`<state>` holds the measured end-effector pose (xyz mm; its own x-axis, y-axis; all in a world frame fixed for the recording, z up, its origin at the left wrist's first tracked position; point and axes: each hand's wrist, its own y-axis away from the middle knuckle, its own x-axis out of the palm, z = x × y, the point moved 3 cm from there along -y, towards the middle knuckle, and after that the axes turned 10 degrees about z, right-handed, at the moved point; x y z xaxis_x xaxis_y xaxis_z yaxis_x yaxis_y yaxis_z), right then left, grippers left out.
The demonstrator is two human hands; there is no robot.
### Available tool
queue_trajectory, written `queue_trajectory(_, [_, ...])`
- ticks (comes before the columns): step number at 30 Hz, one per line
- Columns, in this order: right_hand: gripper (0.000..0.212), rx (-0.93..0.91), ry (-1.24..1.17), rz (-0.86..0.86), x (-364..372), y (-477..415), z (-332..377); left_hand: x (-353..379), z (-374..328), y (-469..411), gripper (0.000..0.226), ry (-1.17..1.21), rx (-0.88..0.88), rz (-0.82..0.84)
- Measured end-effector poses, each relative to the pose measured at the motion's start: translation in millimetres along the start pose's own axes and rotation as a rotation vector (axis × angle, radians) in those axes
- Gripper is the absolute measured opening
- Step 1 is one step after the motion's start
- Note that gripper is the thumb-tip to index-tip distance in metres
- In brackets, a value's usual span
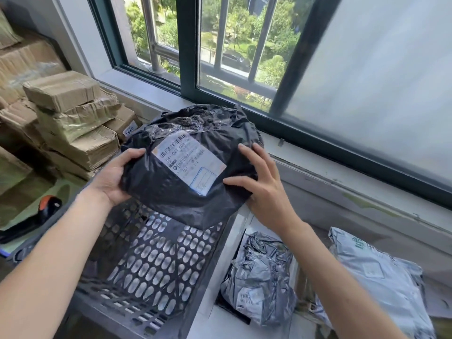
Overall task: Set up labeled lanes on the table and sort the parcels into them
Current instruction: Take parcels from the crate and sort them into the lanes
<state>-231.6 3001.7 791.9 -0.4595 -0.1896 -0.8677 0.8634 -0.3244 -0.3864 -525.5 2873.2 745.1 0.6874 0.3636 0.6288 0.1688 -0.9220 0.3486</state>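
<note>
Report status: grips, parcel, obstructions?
Left grip holds black parcel, right grip presses its side. Parcel above grey crate, label up. Nothing in the way.

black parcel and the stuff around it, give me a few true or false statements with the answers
1. The left hand and the right hand both touch the black parcel. True.
2. The parcel's label faces down. False: the label faces up, toward the camera.
3. The parcel is held over the crate. True.
4. Cardboard boxes are stacked to the right of the crate. False: the boxes are on its left.
5. A grey parcel lies to the right of the crate. True.
</note>
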Motion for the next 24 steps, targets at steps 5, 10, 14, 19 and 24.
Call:
queue_trajectory(5, [0.089,0.285,-0.204,0.022,4,27,2,14,-12,3,0.035,-0.024,0.05,0.039])
queue_trajectory(10, [0.075,0.616,-1.011,0.003,6,22,8,31,-1,1,0.036,-0.018,0.078,0.086])
queue_trajectory(14, [0.055,0.772,-1.41,-0.232,-2,5,3,36,6,1,0.034,-0.043,0.024,0.089])
queue_trajectory(19, [0.074,0.799,-1.467,-0.211,-26,11,-11,37,-5,4,0.028,-0.131,-0.09,0.104])
queue_trajectory(24, [0.104,0.852,-1.211,-0.029,-53,26,-28,51,-20,6,0.055,-0.42,-0.336,0.192])
